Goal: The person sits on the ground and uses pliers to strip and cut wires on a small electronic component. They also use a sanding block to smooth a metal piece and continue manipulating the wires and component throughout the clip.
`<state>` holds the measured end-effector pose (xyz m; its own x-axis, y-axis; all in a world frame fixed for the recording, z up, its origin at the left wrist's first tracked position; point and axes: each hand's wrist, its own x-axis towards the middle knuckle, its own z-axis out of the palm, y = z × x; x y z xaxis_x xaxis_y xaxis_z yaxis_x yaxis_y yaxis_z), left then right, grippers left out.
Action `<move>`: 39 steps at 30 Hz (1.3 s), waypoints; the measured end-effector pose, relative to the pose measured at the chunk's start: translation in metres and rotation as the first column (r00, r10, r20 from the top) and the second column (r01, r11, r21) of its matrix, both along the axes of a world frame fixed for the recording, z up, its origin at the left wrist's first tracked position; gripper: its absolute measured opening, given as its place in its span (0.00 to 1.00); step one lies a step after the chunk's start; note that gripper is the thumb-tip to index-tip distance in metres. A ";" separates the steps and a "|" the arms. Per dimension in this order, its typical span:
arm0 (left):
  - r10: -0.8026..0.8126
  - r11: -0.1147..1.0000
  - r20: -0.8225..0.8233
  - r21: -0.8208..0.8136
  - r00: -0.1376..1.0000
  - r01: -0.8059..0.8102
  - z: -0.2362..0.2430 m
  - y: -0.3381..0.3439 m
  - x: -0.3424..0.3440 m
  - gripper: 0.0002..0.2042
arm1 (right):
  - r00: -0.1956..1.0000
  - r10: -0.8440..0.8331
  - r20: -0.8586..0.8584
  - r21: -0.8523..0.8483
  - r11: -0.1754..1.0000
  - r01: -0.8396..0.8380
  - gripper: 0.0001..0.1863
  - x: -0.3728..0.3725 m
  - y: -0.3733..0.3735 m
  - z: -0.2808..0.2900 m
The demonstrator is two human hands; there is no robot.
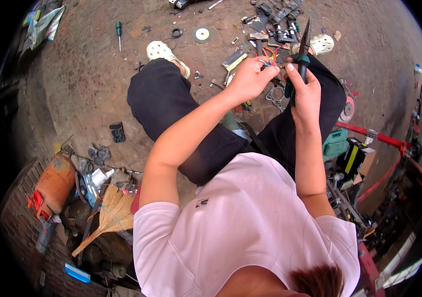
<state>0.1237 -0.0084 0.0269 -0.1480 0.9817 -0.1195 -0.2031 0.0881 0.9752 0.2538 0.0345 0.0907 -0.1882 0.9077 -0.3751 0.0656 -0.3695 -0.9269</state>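
Observation:
My left hand (251, 80) is closed in a pinch around thin coloured wires (273, 53), red and orange, with a bit of blue at the fingertips. Just right of it, my right hand (306, 94) is wrapped round long-nose pliers (303, 60) with dark green handles. Their narrow jaws point up and away from me, apart from the wires. The thumb of the right hand comes close to the left fingertips. What the wires join to is hard to make out among the parts below.
Beyond my hands lie a hammer (259, 40), a cutting disc (202, 34) and dark metal parts (282, 32). A screwdriver (119, 34) lies far left. A straw broom (113, 213) and an orange tank (56, 180) are at lower left; a red metal frame (379, 137) stands right.

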 end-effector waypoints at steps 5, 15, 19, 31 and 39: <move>0.049 0.993 -0.110 0.113 0.993 -0.037 -0.001 0.001 -0.001 0.12 | 0.998 -0.002 -0.058 -0.065 0.998 -0.002 0.10 0.003 0.002 0.000; 0.045 0.992 -0.259 0.122 0.965 -0.014 0.006 -0.001 -0.006 0.10 | 0.998 0.021 -0.053 -0.018 1.000 -0.022 0.11 0.004 0.001 0.000; 0.002 0.996 -0.194 0.091 0.981 0.016 0.002 0.000 -0.006 0.10 | 0.999 0.032 -0.002 0.055 0.998 -0.032 0.11 0.004 0.000 -0.003; -0.095 0.986 -0.102 0.130 0.990 0.108 0.013 -0.002 -0.006 0.10 | 0.999 0.026 -0.037 -0.067 0.997 -0.028 0.10 0.005 0.003 -0.010; -0.023 0.972 -0.254 0.219 0.967 0.081 0.015 -0.002 -0.005 0.08 | 0.996 0.040 -0.079 -0.194 0.979 -0.054 0.10 0.002 0.004 0.006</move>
<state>0.1187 -0.0106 0.0417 -0.0927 0.9858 0.1400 0.0466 -0.1362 0.9896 0.2557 0.0388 0.0963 -0.2628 0.8073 -0.5284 0.0210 -0.5428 -0.8396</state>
